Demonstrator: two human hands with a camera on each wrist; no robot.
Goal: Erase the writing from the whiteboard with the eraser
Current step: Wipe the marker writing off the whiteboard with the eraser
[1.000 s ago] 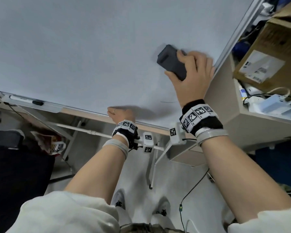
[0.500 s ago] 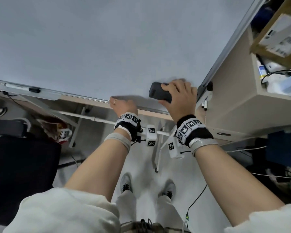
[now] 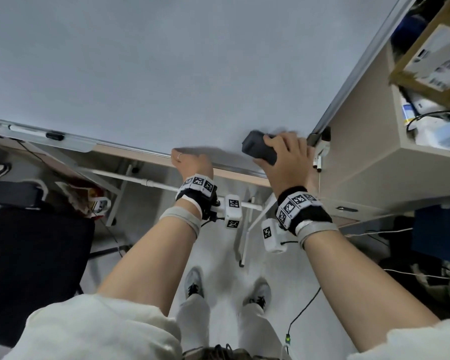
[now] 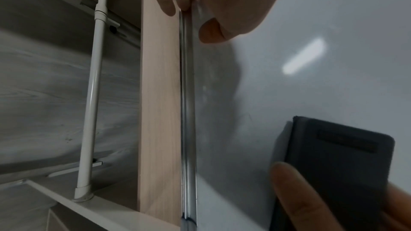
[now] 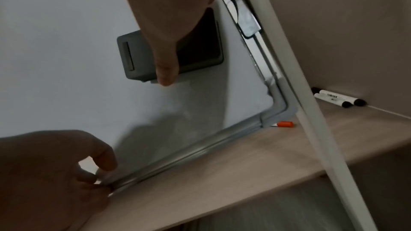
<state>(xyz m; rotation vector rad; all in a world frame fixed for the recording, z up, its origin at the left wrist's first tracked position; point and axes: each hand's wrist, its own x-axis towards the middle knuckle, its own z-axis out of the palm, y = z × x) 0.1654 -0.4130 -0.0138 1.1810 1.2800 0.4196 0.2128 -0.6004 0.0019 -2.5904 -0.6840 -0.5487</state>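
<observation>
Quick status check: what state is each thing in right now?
Whiteboard: no writing visible.
Eraser: pressed to the board near its lower right corner.
Right hand: grips the eraser.
Left hand: holds the board's bottom edge.
Markers: capped, lying on the shelf.

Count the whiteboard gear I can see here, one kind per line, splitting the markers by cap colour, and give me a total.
Whiteboard: 1
Eraser: 1
Black-capped markers: 3 (two on the ledge, one on the tray)
Orange-capped marker, partly hidden by the frame: 1
Total: 6
</observation>
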